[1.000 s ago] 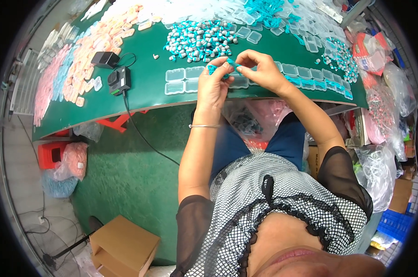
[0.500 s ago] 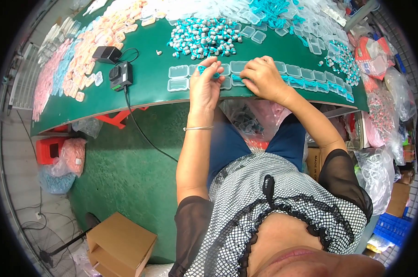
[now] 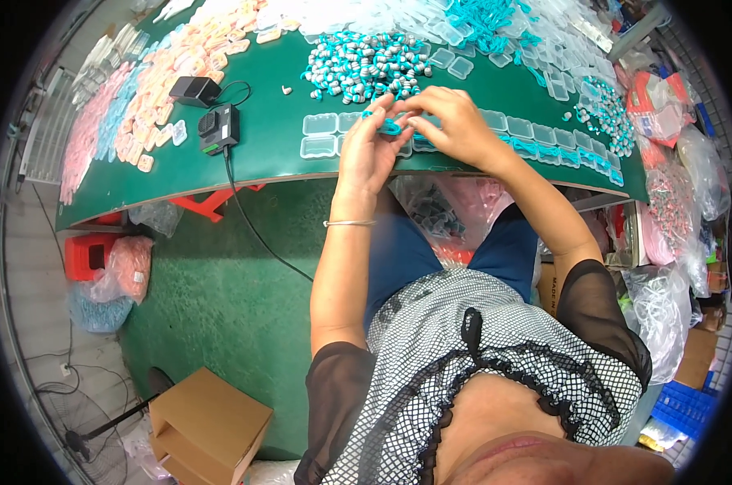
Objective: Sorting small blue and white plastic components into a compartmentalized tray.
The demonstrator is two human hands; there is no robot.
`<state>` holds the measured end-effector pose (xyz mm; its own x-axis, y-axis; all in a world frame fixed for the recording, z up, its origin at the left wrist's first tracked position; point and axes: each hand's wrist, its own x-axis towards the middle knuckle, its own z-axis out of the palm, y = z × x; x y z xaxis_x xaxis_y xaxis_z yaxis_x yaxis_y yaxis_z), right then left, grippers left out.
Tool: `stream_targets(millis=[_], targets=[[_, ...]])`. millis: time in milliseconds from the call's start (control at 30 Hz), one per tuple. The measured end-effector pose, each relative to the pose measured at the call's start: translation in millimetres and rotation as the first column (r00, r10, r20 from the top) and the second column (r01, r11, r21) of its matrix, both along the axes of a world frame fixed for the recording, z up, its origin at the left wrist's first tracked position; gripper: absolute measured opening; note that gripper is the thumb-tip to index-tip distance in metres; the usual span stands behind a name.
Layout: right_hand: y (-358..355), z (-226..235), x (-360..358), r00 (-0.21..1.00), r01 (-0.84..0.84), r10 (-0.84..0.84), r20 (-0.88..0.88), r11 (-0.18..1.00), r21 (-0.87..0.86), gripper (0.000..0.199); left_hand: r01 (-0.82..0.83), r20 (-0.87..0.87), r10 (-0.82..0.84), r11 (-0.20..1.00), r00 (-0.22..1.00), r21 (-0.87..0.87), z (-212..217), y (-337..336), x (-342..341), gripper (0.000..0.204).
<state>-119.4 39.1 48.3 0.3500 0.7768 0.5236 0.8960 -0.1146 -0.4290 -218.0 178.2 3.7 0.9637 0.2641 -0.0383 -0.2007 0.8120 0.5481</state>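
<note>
My left hand (image 3: 363, 158) is raised over the near edge of the green table, its fingers closed around a small bundle of teal cord (image 3: 391, 127). My right hand (image 3: 459, 129) meets it from the right, with thumb and fingertips pinching at the same cord. Under and beside the hands runs a row of small clear plastic boxes with lids raised. Those at the left, such as one box (image 3: 317, 148), hold nothing visible. To the right, several boxes hold teal cords (image 3: 548, 153). The box directly beneath my hands is partly hidden.
Beyond the hands lies a heap of teal-and-grey striped earplugs (image 3: 366, 65). Teal cords (image 3: 487, 24) and clear boxes (image 3: 556, 61) are piled at the far right. Peach cases (image 3: 152, 113) and a black device (image 3: 219, 129) with a cable lie left. A cardboard box (image 3: 212, 416) stands on the floor.
My right hand has lifted from the boxes and moved left to my left hand, where its fingers now meet the teal cord. My left hand has turned slightly, showing more of the bundle.
</note>
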Motion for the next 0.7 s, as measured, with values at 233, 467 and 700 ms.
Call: stream_targets(millis=[233,467,700], targets=[[26,-13,-2,0.96,-0.167,0.168,-0.224,0.986,0.024,0.022,0.024,-0.005,-0.023,0.992,1.0,0.125,7,0,-10,0.054],[27,-16,4,0.884,-0.013,0.111,-0.455,0.977,0.212,0.017,-0.064,-0.082,0.073,0.992,0.994,0.105,3,9,-19,0.052],[7,-17,-11,0.986,0.05,-0.018,0.168,0.981,-0.189,0.019,-0.294,-0.109,0.302,0.952,0.947,0.083,2,32,-38,0.038]])
